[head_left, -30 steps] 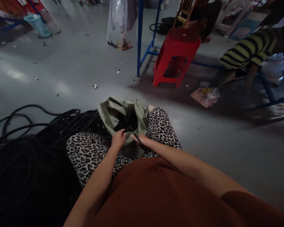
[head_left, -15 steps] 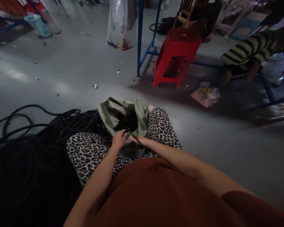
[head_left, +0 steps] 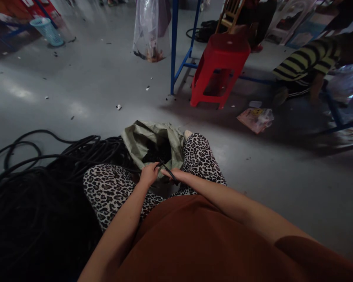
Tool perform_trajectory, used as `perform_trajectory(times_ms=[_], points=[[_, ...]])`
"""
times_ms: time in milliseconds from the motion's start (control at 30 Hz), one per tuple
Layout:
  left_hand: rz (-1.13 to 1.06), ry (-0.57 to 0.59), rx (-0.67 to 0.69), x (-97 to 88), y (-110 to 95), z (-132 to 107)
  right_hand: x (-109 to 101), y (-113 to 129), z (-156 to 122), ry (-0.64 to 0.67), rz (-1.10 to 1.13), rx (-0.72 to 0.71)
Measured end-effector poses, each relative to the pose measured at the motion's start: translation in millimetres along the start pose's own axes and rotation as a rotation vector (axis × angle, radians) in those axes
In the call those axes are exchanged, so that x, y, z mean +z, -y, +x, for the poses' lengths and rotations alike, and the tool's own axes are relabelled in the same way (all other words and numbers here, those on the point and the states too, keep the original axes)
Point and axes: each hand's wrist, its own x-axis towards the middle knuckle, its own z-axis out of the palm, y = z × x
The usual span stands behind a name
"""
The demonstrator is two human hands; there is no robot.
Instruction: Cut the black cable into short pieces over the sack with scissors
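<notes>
Over the near rim of an open grey-green woven sack (head_left: 132, 143), both my hands are close together. My left hand (head_left: 149, 173) is closed on a black cord (head_left: 132, 170), which runs in from the left; its end shows at my fingertips. My right hand (head_left: 175, 174) grips what look like black-handled scissors (head_left: 170, 173), with the thin blades pointing up and left towards the cord end. Small dark pieces (head_left: 159, 152) lie inside the sack, their shape hard to make out. The sack stands between my knees in leopard-print trousers.
A big tangled heap of black cord (head_left: 67, 164) lies at my left. Ahead stand a red plastic stool (head_left: 223, 58), a blue metal frame (head_left: 174, 47) and a clear plastic bag (head_left: 148, 31). A person in a striped top (head_left: 308, 58) crouches at right. A blue basket (head_left: 50, 33) stands far left.
My left hand has shifted slightly down and right, and the scissor blades show more clearly beside it. The crouching person has moved a little to the left.
</notes>
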Motion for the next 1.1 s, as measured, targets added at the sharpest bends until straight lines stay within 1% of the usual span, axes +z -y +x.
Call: perform_trajectory(times_ms=[133, 233, 367, 467, 600, 833, 1100], points=[[0.003, 0.038, 0.034, -1.0, -2.0, -1.0, 2.3, -3.0, 4.9, -0.019, 0.033, 0.001], [-0.002, 0.054, 0.040, -1.3, -1.8, -1.2, 3.4, -3.9, 7.0, -0.026, 0.009, -0.001], [-0.010, 0.068, 0.050, -1.4, -0.7, -1.0, 2.3, -0.9, 2.7, -0.034, -0.034, -0.002], [-0.016, 0.065, 0.054, -1.3, -0.5, -0.8, 0.6, 2.0, -2.1, -0.044, -0.061, -0.004], [-0.031, 0.057, 0.022, -0.5, -0.5, -0.3, 0.2, 2.1, -3.7, -0.045, -0.092, -0.022], [-0.041, 0.044, -0.007, 0.7, -0.9, 0.9, 2.3, -0.7, -1.6, -0.010, -0.042, -0.022], [-0.032, 0.037, -0.010, -1.4, -3.6, 0.6, 0.8, -1.6, -0.3, -0.057, -0.122, -0.043]])
